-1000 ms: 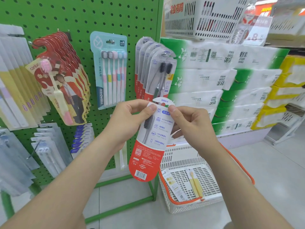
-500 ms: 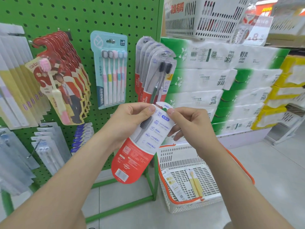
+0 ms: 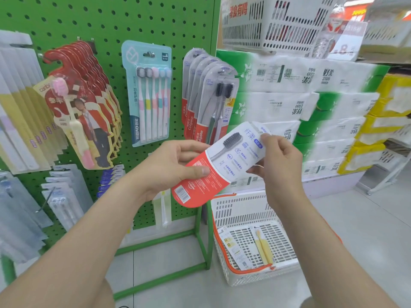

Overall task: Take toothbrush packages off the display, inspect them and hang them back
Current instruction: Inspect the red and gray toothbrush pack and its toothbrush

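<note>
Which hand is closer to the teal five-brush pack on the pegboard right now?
Left. The left hand grips the held package below and right of the teal pack; the right hand pinches the package's top end, farther right.

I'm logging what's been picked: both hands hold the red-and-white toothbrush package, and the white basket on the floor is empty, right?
Not empty: the head view shows the white basket holding a yellow toothbrush pack and a second pack. The rest stands: the left hand and right hand both hold the red-and-white toothbrush package.

Toothbrush pkg (image 3: 233, 157) tilted further, top to right; left hand (image 3: 165, 168) thumb now on red part.
</note>
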